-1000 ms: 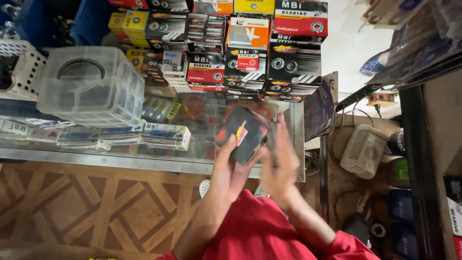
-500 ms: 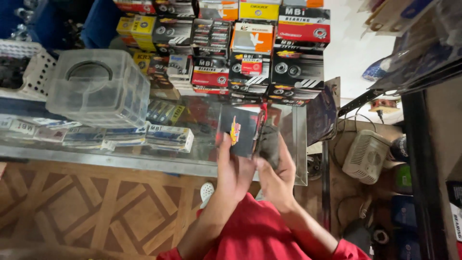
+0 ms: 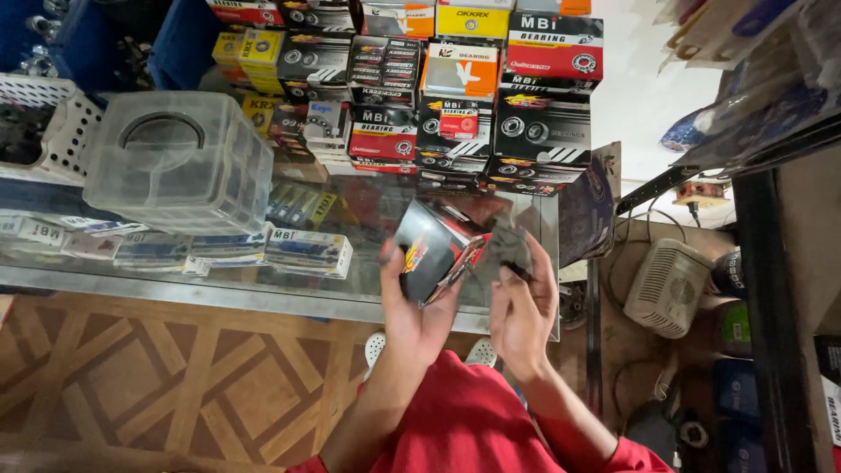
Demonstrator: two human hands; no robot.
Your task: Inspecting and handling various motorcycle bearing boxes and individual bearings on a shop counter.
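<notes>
Black carton (image 3: 434,250) with red-yellow print, tilted, opened, above glass counter (image 3: 263,293)

I see a black box (image 3: 429,250) with red and yellow flame-like markings, and a dark grey wad (image 3: 510,245) beside it. Red sleeves (image 3: 473,420) below. The floor (image 3: 149,368) shows brown diamond parquet (light seams), and the stacked cartons (image 3: 464,79) run black, red, orange and yellow.

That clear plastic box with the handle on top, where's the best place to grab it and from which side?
Probably the dark curved handle on top of the clear plastic box, coming straight down from above. The handle sits in the middle of the lid, and the smooth walls look too wide for one hand. The white basket crowds one side, so a side approach seems harder.
</notes>
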